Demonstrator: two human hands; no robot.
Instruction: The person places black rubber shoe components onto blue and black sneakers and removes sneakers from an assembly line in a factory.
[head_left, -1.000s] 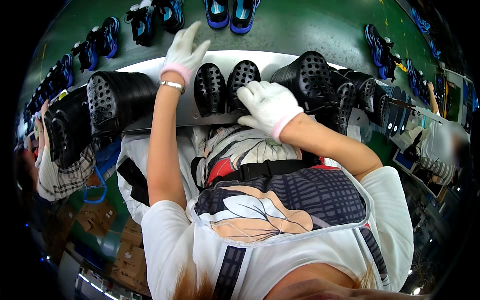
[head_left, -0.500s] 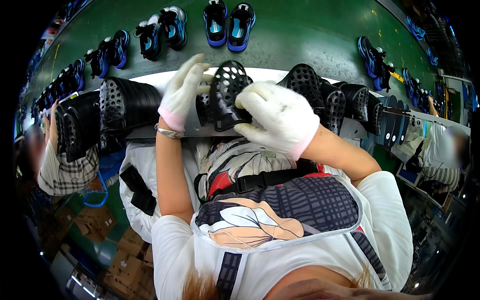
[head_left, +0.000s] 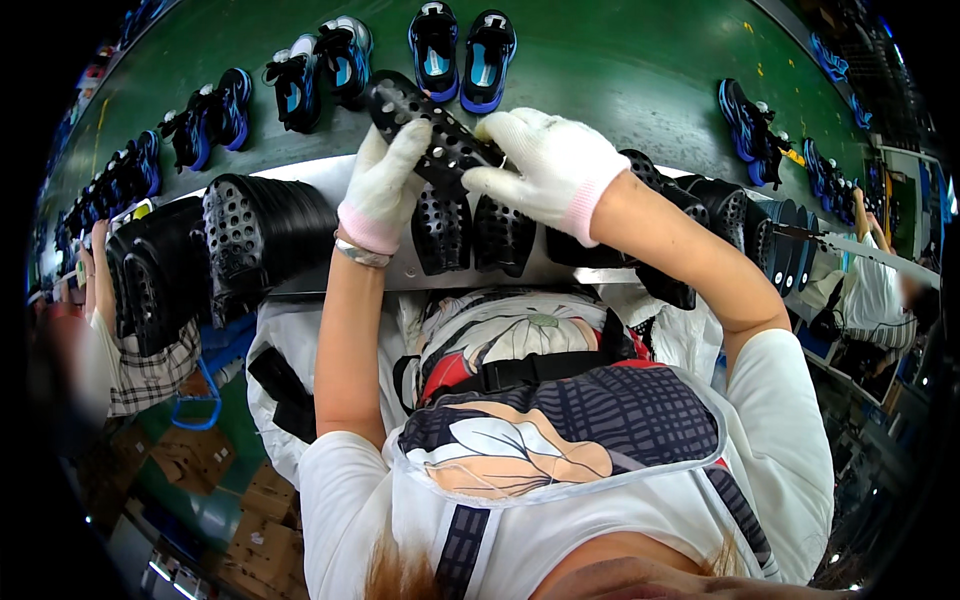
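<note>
A black plastic shoe insert (head_left: pixel 448 138) full of round holes is raised slantwise over the white ledge (head_left: pixel 335 170). My left hand (head_left: pixel 388 185), in a white glove with a pink cuff, grips its left part with the thumb on top. At the insert's right end my right hand (head_left: pixel 555 168), gloved alike, pinches it between thumb and fingers; the fingertips are partly hidden. Directly below, two more perforated inserts (head_left: pixel 441 232) stand side by side on the ledge. Nested stacks of black inserts (head_left: pixel 262 235) sit left of my hands, and others (head_left: pixel 668 195) sit right of them.
Beyond the ledge runs a green belt (head_left: pixel 620 80) bearing pairs of black and blue sneakers (head_left: pixel 488 62). Another person's arm (head_left: pixel 100 270) shows at the far left, and a second person (head_left: pixel 870 280) at the far right. Cardboard boxes (head_left: pixel 195 458) stand on the floor at lower left.
The insert has risen and tipped from upright to slanting left. My left hand, apart from it before, has closed on it. The two inserts below are now uncovered.
</note>
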